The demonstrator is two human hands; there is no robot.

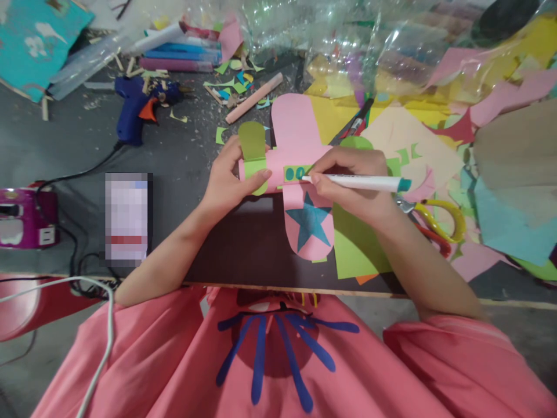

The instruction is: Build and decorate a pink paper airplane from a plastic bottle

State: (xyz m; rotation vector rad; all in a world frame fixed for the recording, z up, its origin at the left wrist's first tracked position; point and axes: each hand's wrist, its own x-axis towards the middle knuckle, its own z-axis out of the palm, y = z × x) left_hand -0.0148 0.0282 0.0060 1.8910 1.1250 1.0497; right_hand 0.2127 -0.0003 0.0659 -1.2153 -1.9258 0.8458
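A pink paper airplane model (297, 125) with rounded wings lies crosswise over the dark table in front of me. Its near wing bears a teal star (308, 219), and a small green strip (289, 173) on its body carries teal round marks. My left hand (235, 177) grips the tail end, thumb on the light green tail piece (255, 168). In my right hand (352, 180) is a white marker (361, 182) with a teal end, its tip at the green strip. My right fingers hide the front of the body.
A blue glue gun (130, 110) and a phone (127, 219) with a blurred screen lie left. Yellow-handled scissors (441, 220) and paper scraps (424, 139) lie right. Several markers (178, 55) and clear plastic (278, 35) are at the back.
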